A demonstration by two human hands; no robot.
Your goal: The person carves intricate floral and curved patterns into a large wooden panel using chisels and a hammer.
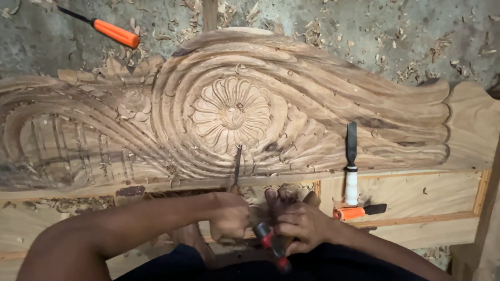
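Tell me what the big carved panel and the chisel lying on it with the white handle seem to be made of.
The carved panel looks like bare, unfinished wood: pale tan, visible grain, loose shavings around it. The chisel has a dark blade, probably steel, and a smooth white handle that could be plastic or painted wood; the picture leaves that open.

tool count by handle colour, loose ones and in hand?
Orange handle: 2, one on the floor top left, one on the board at right
White handle: 1, chisel lying on the carved panel
Red-and-black handle: 1, in the right hand
Handle hidden: 1, chisel in the left hand
Total: 5
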